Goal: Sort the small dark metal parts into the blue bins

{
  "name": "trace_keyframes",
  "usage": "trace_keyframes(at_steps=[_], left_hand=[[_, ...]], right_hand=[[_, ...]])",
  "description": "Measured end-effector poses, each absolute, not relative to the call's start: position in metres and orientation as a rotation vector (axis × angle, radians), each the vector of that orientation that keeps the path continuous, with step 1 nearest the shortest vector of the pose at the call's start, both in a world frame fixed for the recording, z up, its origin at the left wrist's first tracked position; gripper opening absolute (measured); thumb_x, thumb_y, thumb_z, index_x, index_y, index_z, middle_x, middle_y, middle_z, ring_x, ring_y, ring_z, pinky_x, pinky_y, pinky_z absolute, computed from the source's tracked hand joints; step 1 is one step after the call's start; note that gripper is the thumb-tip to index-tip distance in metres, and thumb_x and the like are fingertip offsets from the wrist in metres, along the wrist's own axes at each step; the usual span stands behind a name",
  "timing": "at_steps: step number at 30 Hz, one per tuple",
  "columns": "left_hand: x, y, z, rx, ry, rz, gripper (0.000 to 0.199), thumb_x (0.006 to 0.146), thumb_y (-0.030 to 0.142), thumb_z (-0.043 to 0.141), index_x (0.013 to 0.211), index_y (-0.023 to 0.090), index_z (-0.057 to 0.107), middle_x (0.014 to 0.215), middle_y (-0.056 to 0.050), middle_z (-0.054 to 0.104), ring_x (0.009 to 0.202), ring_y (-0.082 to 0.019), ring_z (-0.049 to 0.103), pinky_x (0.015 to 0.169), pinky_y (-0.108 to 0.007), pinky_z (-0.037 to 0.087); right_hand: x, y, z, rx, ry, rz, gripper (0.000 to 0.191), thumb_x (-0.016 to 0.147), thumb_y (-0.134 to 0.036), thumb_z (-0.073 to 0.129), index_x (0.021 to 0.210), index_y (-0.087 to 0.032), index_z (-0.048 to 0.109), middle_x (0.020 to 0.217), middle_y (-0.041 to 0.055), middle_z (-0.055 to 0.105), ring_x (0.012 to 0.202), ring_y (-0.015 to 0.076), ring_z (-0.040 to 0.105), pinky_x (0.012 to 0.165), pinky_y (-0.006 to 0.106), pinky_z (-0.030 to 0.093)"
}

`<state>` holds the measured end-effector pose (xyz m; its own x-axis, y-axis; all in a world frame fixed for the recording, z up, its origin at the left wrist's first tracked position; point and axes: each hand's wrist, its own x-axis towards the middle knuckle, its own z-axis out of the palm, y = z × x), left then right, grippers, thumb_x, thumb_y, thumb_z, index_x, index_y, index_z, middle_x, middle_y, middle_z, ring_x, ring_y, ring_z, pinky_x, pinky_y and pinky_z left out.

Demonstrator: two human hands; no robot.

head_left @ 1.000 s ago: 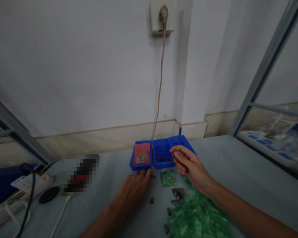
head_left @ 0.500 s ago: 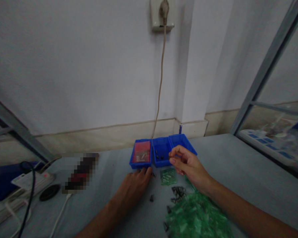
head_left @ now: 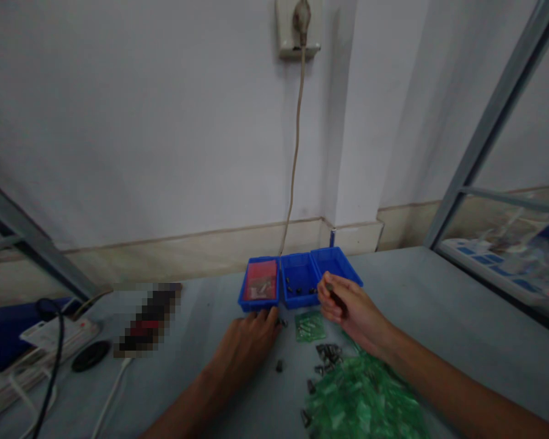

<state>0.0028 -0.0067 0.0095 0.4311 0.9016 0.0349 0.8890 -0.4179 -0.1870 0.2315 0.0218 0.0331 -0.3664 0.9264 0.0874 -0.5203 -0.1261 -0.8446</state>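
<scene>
My right hand [head_left: 350, 305] is closed in a pinch just in front of the blue bins, its fingertips curled together. Whatever small dark thing is at its fingertips is too blurred to name. My left hand [head_left: 251, 338] lies palm down on the table, with its fingers before the left blue bin [head_left: 242, 302]. Beside those fingertips are small metal parts [head_left: 283, 323]. That left bin holds a pink-and-clear bag [head_left: 261, 280]. Several small dark parts [head_left: 299, 291] lie in the middle blue bin [head_left: 297, 268]. The right blue bin [head_left: 333, 265] is partly behind my right hand.
A small green bag [head_left: 310, 327] of metal parts lies before the bins. Nearer are a pile of dark metal parts [head_left: 329, 353] and a large heap of green bags [head_left: 366, 402]. Cables, a power strip [head_left: 73, 338] and a black disc [head_left: 91, 356] are at left.
My right hand has drawn back slightly to the right and its fingers have curled in. Small parts at the middle bin's front right now show. My left hand has barely moved.
</scene>
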Motion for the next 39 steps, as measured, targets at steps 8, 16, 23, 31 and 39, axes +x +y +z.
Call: trace_keyframes(at_steps=[8,16,23,31,39], left_hand=[[0.0049,-0.0079,0.0140,-2.482,-1.658,0.134,0.027,0.105,0.034,0.039,0.121,0.019,0.054,0.105,-0.011,0.068,0.090,-0.028,0.069,0.068,-0.039,0.059],[0.0032,-0.0060,0.0111,-2.494,-1.669,0.099,0.028,0.104,0.036,0.040,0.121,0.019,0.055,0.103,-0.010,0.069,0.089,-0.027,0.070,0.067,-0.037,0.058],[0.0014,-0.0046,0.0074,-2.489,-1.658,0.065,0.029,0.104,0.040,0.041,0.117,0.020,0.056,0.099,-0.010,0.069,0.085,-0.027,0.070,0.065,-0.035,0.057],[0.0028,-0.0042,0.0091,-2.520,-1.608,0.029,0.024,0.104,0.036,0.042,0.109,0.018,0.057,0.100,-0.010,0.067,0.090,-0.027,0.068,0.068,-0.037,0.058],[0.0037,-0.0027,0.0087,-2.561,-1.545,0.013,0.022,0.105,0.032,0.041,0.106,0.017,0.057,0.102,-0.010,0.065,0.097,-0.025,0.064,0.073,-0.034,0.056]], right_hand=[[0.2330,0.0243,0.0329,-0.504,-0.983,1.788,0.047,0.097,-0.047,0.058,0.061,-0.020,0.044,0.050,-0.0089,0.026,0.045,0.0082,0.013,0.042,0.024,0.017],[0.2335,0.0253,0.0320,-0.455,-0.966,1.825,0.048,0.097,-0.046,0.059,0.061,-0.020,0.043,0.050,-0.0095,0.025,0.044,0.0071,0.012,0.040,0.022,0.017],[0.2331,0.0236,0.0322,-0.529,-0.963,1.766,0.031,0.095,-0.040,0.063,0.077,-0.016,0.056,0.061,-0.0064,0.039,0.045,0.0048,0.022,0.040,0.019,0.020],[0.2320,0.0207,0.0348,-0.632,-1.102,1.644,0.024,0.090,-0.038,0.070,0.085,-0.019,0.056,0.076,-0.0001,0.060,0.046,0.0046,0.036,0.037,0.017,0.019],[0.2323,0.0224,0.0296,-0.635,-1.167,1.603,0.026,0.081,-0.027,0.081,0.084,-0.019,0.057,0.079,-0.0028,0.057,0.048,0.0033,0.034,0.038,0.018,0.020]])
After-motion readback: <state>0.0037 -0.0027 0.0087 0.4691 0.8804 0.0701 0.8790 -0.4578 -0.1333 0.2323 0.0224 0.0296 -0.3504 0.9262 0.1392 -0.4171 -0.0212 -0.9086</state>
